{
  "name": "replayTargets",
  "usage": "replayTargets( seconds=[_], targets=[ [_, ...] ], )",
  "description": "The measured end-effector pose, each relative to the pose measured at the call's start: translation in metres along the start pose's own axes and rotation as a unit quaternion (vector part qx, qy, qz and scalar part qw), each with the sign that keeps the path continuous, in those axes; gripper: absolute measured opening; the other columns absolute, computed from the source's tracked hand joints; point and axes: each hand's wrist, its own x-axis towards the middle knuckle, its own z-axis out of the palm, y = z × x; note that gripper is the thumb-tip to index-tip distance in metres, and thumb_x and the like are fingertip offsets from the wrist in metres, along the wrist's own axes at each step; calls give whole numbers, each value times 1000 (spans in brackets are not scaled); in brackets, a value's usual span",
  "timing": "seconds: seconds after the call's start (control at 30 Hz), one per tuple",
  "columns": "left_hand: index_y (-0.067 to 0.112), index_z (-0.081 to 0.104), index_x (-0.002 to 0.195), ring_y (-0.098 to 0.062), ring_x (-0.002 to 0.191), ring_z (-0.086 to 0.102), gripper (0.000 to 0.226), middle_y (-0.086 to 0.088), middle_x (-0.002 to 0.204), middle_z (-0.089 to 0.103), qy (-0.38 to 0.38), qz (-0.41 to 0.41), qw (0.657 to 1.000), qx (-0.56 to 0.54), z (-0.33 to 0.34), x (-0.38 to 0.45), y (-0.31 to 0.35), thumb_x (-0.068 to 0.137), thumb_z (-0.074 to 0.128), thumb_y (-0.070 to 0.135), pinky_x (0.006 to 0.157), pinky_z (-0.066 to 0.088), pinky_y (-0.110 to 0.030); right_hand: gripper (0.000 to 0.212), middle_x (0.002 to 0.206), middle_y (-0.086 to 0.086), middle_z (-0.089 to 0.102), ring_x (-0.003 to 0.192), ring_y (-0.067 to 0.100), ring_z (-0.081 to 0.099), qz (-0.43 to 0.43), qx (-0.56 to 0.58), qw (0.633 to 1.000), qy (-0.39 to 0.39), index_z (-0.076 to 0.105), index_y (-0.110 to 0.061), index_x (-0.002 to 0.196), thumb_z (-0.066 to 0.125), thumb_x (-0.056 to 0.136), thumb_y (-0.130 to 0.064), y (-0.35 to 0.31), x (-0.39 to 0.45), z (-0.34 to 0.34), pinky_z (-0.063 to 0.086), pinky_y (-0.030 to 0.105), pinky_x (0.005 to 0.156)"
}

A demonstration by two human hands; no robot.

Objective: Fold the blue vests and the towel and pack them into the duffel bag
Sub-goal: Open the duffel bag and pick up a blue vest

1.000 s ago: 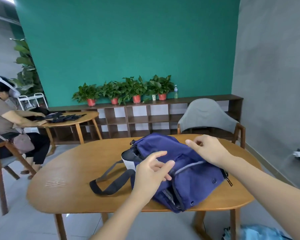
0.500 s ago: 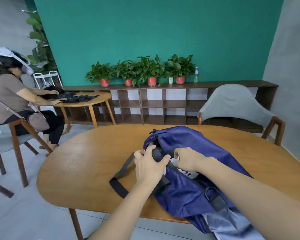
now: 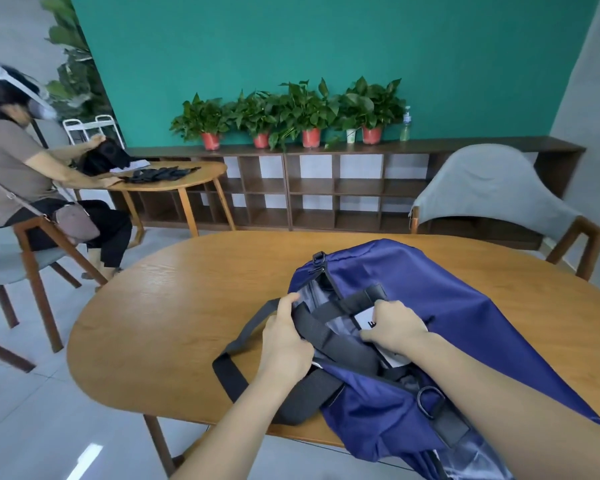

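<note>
Navy bag is lying on the worktop, long axis running from far-left toward me. Left hand is gripping the black strap, right hand is pinching the opening's edge just beside it.

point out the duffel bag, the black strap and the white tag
duffel bag point(image 3: 413, 282), head view, blue top panel
black strap point(image 3: 238, 337), head view, stretch lying on the table
white tag point(image 3: 365, 320), head view, corner beside the right hand
</note>
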Motion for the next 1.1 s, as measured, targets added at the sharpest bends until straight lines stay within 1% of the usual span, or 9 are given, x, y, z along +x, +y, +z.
replayTargets(
  seconds=[0.23,0.4,0.5,0.57,0.63,0.7,0.8,0.97,1.1],
  targets=[
    [41,30,148,-26,104,59,80,-5,125,57,-10,12,1000,2,2,-1,-6,88,49,-9,67,46,-25,24,69,0,39,64,26,41,-40,-115,992,44,34,-15,65,51,82,-16,-11,-11,-4,25,30,49],
    [35,33,150,-15,98,55,76,-1,128,55,42,43,998,10,-21,9,9,91,49,-9,67,42,-12,22,67,3,66,68,26,61,-58,104,985,128,64,-13,74,54,88,-26,-3,-13,-43,51,38,63],
    [34,35,150,-20,106,57,77,0,133,53,68,52,996,23,-44,17,22,89,48,-11,84,48,-26,22,64,7,62,64,26,50,-104,196,955,195,64,-10,72,58,90,-21,-13,-18,-80,50,40,69],
    [33,37,150,-26,115,58,78,0,137,53,85,72,993,40,-62,23,31,86,46,-12,94,52,-36,20,65,3,64,64,19,51,-141,227,936,230,66,-11,72,60,90,-19,-23,-24,-106,48,35,67],
    [31,40,149,-24,123,54,79,-1,137,53,110,102,986,71,-81,31,40,84,48,-14,98,46,-29,18,71,-1,70,69,16,60,-165,240,924,246,71,-13,77,62,91,-17,-30,-29,-130,47,28,68],
    [29,42,148,-23,122,51,81,-4,133,54,130,130,976,114,-102,37,49,82,48,-17,94,39,-23,18,73,2,71,72,20,62,-173,238,919,262,71,-11,79,61,93,-17,-30,-30,-148,49,33,72],
    [34,45,145,-28,114,51,83,-5,121,57,158,162,957,180,-135,45,53,79,51,-16,93,42,-30,22,71,12,67,63,28,58,-171,219,920,276,68,-5,80,57,93,-19,-25,-32,-167,53,44,71],
    [39,49,144,-28,103,42,89,1,100,41,193,187,924,272,-172,45,47,78,45,-20,96,44,-44,21,64,6,68,45,9,58,-158,190,931,268,71,-12,81,56,94,-13,-16,-41,-180,43,16,50],
    [36,47,148,-21,101,31,86,3,105,36,206,197,908,307,-179,42,47,82,43,-20,94,42,-37,21,72,0,70,42,7,60,-163,210,926,268,72,-19,88,55,100,-16,-21,-41,-167,44,12,48]
  ],
)
